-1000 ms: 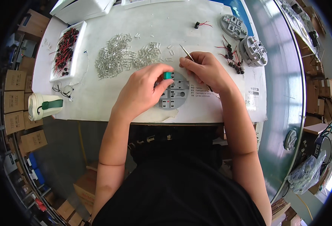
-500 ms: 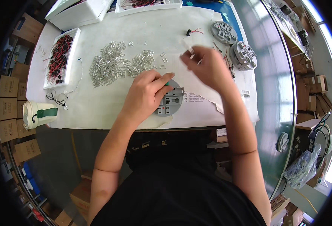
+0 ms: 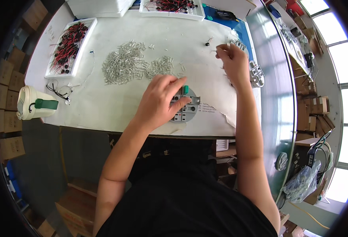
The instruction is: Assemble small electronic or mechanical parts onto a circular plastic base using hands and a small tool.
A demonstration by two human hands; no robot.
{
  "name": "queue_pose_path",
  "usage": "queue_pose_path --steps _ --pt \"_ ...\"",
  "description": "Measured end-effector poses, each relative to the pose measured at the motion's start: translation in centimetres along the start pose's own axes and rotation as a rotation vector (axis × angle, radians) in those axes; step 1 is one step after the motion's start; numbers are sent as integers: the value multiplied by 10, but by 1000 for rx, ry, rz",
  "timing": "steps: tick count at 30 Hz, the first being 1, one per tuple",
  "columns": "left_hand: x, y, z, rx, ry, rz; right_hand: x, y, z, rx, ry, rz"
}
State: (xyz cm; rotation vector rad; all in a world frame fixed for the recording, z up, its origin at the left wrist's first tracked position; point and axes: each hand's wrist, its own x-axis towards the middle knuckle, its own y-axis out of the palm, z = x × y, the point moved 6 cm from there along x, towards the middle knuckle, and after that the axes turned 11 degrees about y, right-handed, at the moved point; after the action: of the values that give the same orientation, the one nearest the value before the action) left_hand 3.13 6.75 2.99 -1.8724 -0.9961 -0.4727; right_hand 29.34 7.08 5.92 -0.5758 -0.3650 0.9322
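My left hand is over a round grey plastic base, which lies near the table's front edge. Its thumb and forefinger are apart, with the thumb resting over the base and covering part of it. A small green piece stands up at the base's far side, beside the forefinger. Further right, my right hand is raised with its fingertips pinched together. Something small and pale shows at the tips, too little to name. Just left of that hand lies a small black buzzer-like part with a thin red wire.
Beyond my left hand lies a heap of clear U-shaped pieces. White trays hold black parts with red wires. Eyeglasses and a cream cup are at left. More grey bases sit behind my right hand.
My left finger and thumb have spread away from the green piece, which now shows more. My right hand has moved right and away from me. The whole view has shifted a little.
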Motion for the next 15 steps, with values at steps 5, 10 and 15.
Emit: queue_pose_path --steps 5,10,15 --pt "20 -26 -4 -126 -3 -184 -59 8 -5 795 293 343" --pt "18 -14 10 6 -76 -115 -81 23 6 173 166 187" --pt "-6 -7 21 -63 -183 -131 -67 28 22 -100 12 194"
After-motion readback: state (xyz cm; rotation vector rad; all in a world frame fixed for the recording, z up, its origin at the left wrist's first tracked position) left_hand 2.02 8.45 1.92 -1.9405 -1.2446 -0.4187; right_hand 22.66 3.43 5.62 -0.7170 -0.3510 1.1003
